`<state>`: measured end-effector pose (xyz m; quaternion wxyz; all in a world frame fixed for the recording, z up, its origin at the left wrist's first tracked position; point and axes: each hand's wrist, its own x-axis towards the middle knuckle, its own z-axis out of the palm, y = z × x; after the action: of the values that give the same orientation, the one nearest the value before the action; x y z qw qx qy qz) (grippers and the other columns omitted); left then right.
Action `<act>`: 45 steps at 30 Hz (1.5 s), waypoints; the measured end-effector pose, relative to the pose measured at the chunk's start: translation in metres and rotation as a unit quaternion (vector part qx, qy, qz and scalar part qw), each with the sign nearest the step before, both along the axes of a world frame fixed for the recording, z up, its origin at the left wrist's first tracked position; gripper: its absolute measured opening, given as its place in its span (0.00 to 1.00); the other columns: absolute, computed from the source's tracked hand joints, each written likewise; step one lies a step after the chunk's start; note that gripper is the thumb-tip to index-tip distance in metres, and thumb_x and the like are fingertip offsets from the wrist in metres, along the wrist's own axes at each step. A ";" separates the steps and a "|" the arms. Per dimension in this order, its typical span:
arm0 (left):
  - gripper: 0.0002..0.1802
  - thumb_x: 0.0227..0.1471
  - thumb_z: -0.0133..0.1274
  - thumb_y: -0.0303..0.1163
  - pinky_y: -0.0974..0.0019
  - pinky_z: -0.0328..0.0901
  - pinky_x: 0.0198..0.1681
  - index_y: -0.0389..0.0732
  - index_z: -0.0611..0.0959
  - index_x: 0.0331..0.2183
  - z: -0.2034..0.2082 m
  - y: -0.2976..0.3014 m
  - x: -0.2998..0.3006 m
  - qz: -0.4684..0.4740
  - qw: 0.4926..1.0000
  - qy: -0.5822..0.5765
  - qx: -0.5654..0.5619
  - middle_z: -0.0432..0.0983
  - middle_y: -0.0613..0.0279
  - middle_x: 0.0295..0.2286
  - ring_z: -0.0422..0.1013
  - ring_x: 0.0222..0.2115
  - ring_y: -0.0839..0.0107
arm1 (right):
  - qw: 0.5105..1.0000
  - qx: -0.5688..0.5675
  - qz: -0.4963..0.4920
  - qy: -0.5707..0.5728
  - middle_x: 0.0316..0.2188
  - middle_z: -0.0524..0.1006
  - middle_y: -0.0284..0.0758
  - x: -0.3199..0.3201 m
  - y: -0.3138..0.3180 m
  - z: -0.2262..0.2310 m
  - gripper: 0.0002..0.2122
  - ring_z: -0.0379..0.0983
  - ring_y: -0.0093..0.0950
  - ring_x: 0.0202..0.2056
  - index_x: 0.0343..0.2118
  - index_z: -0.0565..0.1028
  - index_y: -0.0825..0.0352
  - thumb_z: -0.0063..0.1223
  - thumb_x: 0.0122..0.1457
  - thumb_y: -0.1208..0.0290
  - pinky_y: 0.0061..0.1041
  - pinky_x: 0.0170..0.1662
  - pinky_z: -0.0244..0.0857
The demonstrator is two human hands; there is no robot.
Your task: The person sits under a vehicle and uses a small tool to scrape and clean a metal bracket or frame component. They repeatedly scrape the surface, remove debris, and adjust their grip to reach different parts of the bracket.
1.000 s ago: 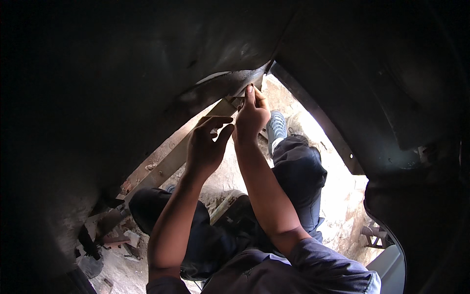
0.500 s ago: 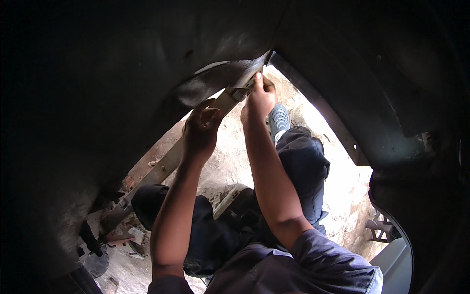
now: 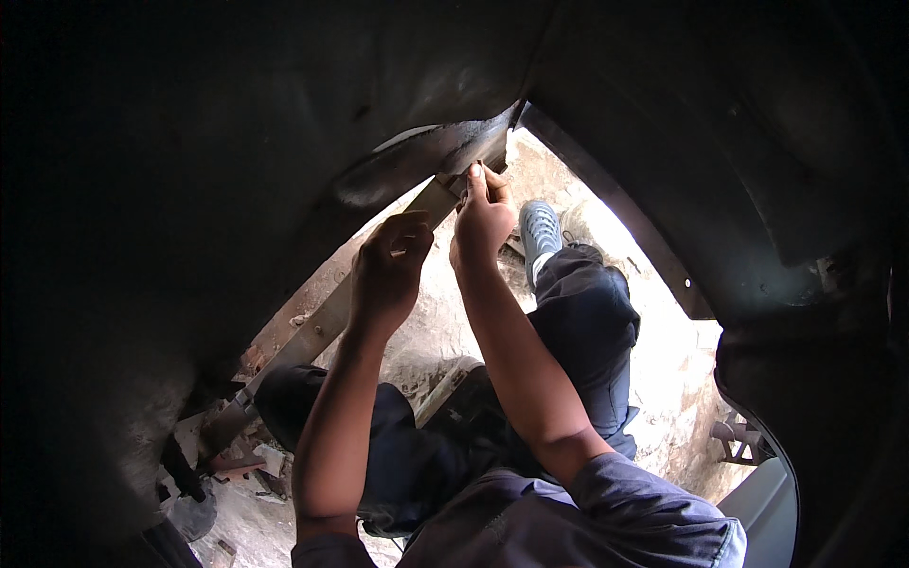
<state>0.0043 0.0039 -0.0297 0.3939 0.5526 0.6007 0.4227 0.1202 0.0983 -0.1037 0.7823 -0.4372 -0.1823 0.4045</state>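
Note:
A long flat metal bar (image 3: 331, 312) runs slantwise from the lower left up to the lip of a dark curved panel (image 3: 417, 156). My left hand (image 3: 386, 270) is against the bar's upper part, fingers curled inward; whatever they hold is hidden. Farther up, beside the panel's lower edge, my right hand (image 3: 483, 220) closes in a pinch, thumb up against the fingers, at the bar's upper end. The piece between those fingertips is too small and shaded to name.
Dark panels surround the opening, with a straight flanged edge (image 3: 615, 208) on the right. Below are my bent legs and a grey laced shoe (image 3: 541, 229) on pale ground. Scraps and debris (image 3: 246, 459) lie lower left; a metal fitting (image 3: 740, 441) stands lower right.
My right hand has shifted down and left from the panel's corner along the bar. My left hand has dropped slightly, its fingers still curled.

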 end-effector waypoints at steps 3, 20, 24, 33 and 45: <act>0.27 0.61 0.60 0.45 0.59 0.69 0.55 0.40 0.80 0.56 0.000 0.005 -0.005 0.033 0.999 0.036 0.010 0.83 0.55 0.45 0.78 0.48 0.65 | 0.998 -0.038 0.021 0.045 0.38 0.81 0.36 0.012 0.019 0.006 0.10 0.75 0.22 0.37 0.44 0.79 0.74 0.62 0.65 0.72 0.22 0.45 0.68; 0.22 0.62 0.55 0.41 0.56 0.72 0.51 0.40 0.82 0.53 0.010 -0.009 -0.004 -0.033 0.999 0.042 0.007 0.84 0.49 0.43 0.81 0.45 0.55 | 0.999 -0.038 -0.003 -0.010 0.36 0.80 0.36 0.011 0.018 0.001 0.10 0.74 0.24 0.37 0.42 0.78 0.73 0.60 0.67 0.70 0.25 0.45 0.67; 0.24 0.63 0.55 0.45 0.58 0.73 0.51 0.39 0.82 0.52 0.007 -0.006 -0.010 0.006 0.994 0.108 -0.014 0.83 0.49 0.46 0.81 0.47 0.58 | 0.997 -0.052 -0.049 0.001 0.28 0.76 0.32 0.020 0.035 0.006 0.10 0.68 0.20 0.25 0.41 0.77 0.73 0.60 0.67 0.70 0.22 0.29 0.61; 0.17 0.62 0.56 0.35 0.62 0.73 0.49 0.40 0.84 0.50 -0.007 -0.004 -0.006 -0.054 0.997 -0.036 -0.032 0.85 0.54 0.39 0.82 0.43 0.63 | 0.996 -0.074 -0.041 0.028 0.33 0.80 0.35 0.017 0.033 0.014 0.11 0.72 0.20 0.33 0.42 0.79 0.75 0.61 0.66 0.71 0.21 0.38 0.65; 0.22 0.61 0.57 0.42 0.62 0.72 0.50 0.36 0.85 0.49 0.001 -0.001 -0.001 -0.048 0.999 0.020 -0.010 0.86 0.53 0.41 0.81 0.44 0.64 | 0.991 -0.055 -0.063 -0.102 0.28 0.77 0.30 0.005 0.016 -0.006 0.08 0.66 0.17 0.22 0.43 0.77 0.72 0.60 0.67 0.72 0.18 0.28 0.62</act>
<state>0.0034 0.0030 -0.0292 0.4074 0.5853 0.5854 0.3856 0.1253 0.1145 -0.1092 0.7581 -0.5293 -0.2108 0.3174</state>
